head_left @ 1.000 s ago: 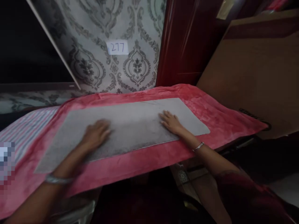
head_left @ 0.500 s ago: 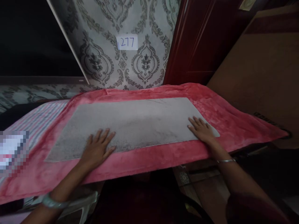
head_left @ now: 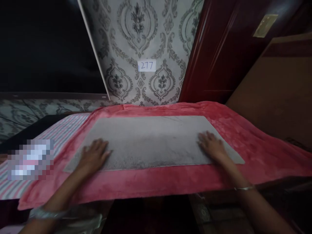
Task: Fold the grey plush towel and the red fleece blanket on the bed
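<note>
A flat grey rectangular sheet (head_left: 151,139), darker and speckled along its near edge, lies spread on a pink plush blanket (head_left: 156,185). My left hand (head_left: 94,156) rests over the sheet's left part, fingers apart and pointing away from me. Over the right part lies my right hand (head_left: 211,145), its fingers also spread and slightly blurred. Neither hand grips anything. A bangle circles my left wrist and a thin bracelet my right. Whether the sheet is cloth or another material I cannot tell.
Striped cloth (head_left: 65,130) shows under the blanket's left side, with a pixelated item (head_left: 31,159) on it. Behind stand a dark screen (head_left: 48,48) and a patterned wall with a paper marked 277 (head_left: 147,65). A red door (head_left: 219,48) and large cardboard box (head_left: 275,87) are at right.
My view has tilted up and shifted left, so the scene sits lower and further right. Both hands stay spread on the sheet; the left is now nearer its left edge.
</note>
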A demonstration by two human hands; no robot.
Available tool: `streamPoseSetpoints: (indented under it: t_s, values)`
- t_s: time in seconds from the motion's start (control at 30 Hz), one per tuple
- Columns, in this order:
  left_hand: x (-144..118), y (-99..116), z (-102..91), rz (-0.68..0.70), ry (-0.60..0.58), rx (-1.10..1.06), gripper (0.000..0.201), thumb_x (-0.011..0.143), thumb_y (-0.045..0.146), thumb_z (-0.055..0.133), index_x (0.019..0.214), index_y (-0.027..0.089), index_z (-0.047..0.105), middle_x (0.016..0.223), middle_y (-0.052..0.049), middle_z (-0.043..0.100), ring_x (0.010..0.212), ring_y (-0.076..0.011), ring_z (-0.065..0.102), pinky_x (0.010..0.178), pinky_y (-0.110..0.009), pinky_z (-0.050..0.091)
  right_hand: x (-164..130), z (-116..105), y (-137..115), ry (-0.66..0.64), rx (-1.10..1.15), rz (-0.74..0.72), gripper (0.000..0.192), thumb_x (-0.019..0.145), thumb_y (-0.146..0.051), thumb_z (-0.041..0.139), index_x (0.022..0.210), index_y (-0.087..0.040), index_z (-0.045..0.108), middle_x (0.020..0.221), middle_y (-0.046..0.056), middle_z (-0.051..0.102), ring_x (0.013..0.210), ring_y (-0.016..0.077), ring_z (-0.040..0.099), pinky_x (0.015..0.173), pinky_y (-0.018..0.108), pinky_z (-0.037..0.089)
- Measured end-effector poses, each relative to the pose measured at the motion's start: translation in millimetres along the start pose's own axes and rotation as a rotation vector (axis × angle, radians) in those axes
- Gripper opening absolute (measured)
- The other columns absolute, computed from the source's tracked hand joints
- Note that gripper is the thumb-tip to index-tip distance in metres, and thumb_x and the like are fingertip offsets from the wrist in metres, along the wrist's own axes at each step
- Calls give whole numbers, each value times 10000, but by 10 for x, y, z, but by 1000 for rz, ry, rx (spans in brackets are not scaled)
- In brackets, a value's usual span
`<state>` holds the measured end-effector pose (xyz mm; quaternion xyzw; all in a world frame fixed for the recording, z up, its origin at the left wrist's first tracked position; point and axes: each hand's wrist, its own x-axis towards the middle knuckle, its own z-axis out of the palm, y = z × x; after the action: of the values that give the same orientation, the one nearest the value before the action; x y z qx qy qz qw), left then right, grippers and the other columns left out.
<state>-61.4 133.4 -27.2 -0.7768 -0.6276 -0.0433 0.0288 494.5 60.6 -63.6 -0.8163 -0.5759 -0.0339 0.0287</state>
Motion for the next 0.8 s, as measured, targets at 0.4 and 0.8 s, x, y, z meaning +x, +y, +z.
streamPoseSetpoints:
  t_s: [0.4, 0.8]
  values:
    - [1450, 1283, 246, 374, -126, -112, 599, 982, 520, 343, 1538, 295, 337, 1640, -65, 240, 1518, -291, 185, 1200, -583, 149, 787, -14, -1545, -65, 138, -456, 577, 1016, -517, 264, 1559, -325, 308, 1647, 22, 211, 1515, 280, 170, 1187, 561, 172]
    - [1833, -31, -58, 116, 100, -141, 411, 926, 392, 619, 1271, 173, 574, 1278, -99, 592, 1098, -246, 612, 911, -459, 544, 1621, 371, 506, -16, 112, 99, 645, 977, -580, 212, 1556, -321, 327, 1639, 36, 241, 1489, 343, 239, 1144, 623, 274]
